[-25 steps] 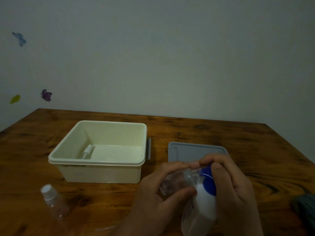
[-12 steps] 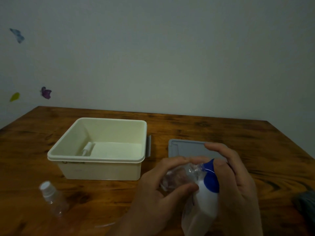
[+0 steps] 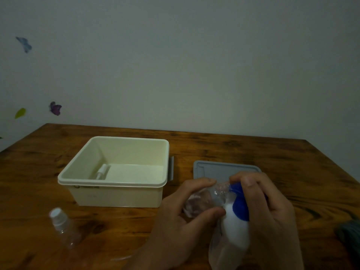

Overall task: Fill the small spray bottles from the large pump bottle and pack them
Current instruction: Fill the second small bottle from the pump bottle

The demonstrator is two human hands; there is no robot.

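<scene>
My left hand [image 3: 181, 223] grips a small clear bottle [image 3: 202, 201] tilted on its side, its mouth held against the blue nozzle [image 3: 239, 207] of the large white pump bottle [image 3: 231, 236]. My right hand [image 3: 268, 209] is wrapped over the blue pump top, fingers pressing on it. A second small clear spray bottle [image 3: 64, 227] with a white cap stands at the front left of the table. A white spray head [image 3: 102, 171] lies inside the cream box [image 3: 116, 184].
The cream box sits at the middle left of the wooden table [image 3: 292, 162]; its grey lid [image 3: 222, 168] lies flat to the right, behind my hands. A dark grey object [image 3: 350, 234] shows at the right edge. A wall rises behind the table.
My right fingers have closed further down over the blue pump top. The small bottle stays pressed against the nozzle; the view shifted slightly.
</scene>
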